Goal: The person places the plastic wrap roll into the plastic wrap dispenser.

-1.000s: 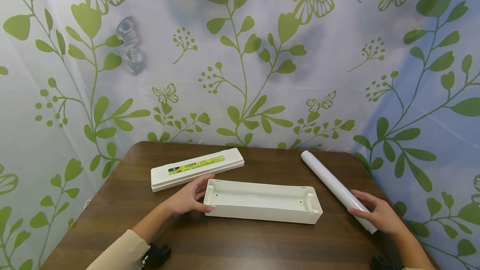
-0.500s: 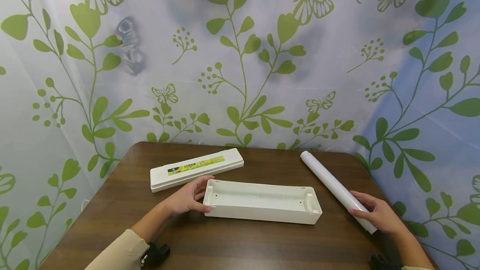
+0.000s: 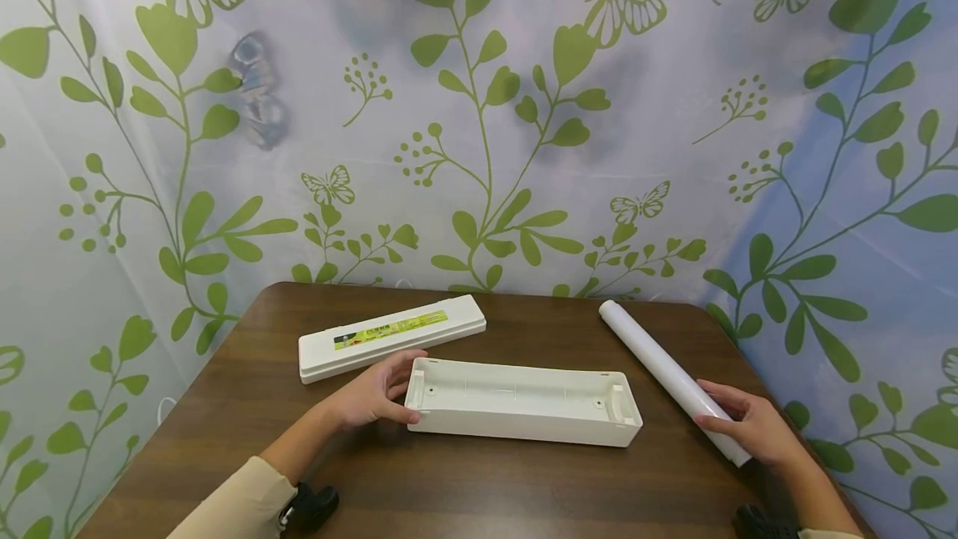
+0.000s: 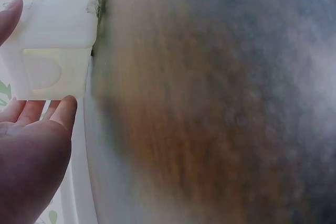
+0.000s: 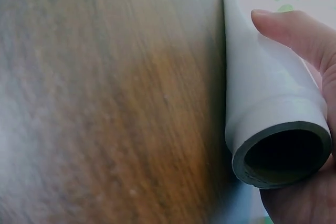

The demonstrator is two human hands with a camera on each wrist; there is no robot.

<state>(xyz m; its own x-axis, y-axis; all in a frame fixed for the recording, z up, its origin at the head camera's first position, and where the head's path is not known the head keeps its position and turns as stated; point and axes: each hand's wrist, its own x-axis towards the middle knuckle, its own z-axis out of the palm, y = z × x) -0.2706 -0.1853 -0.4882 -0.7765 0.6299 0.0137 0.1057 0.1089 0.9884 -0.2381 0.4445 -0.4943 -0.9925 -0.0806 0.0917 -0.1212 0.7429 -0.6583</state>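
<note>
A long white plastic wrap dispenser box [image 3: 524, 429] lies with its hollow side up in the middle of the table. My left hand [image 3: 374, 393] grips its left end, thumb at the front corner and fingers round the back. The left wrist view shows the box end [image 4: 55, 74] between thumb and fingertips. To the right, a white roll of plastic wrap [image 3: 659, 364] lies slantwise, and my right hand [image 3: 748, 422] holds it near its close end, thumb on one side. In the right wrist view the roll [image 5: 268, 87] shows its hollow core.
Behind the left hand lies a white lid [image 3: 467, 314] with a yellow-green label [image 3: 392, 329]. The brown wooden table [image 3: 479, 489] reaches back to a curtain [image 3: 337, 248] printed with green leaves and butterflies. Another curtain side stands close on the right.
</note>
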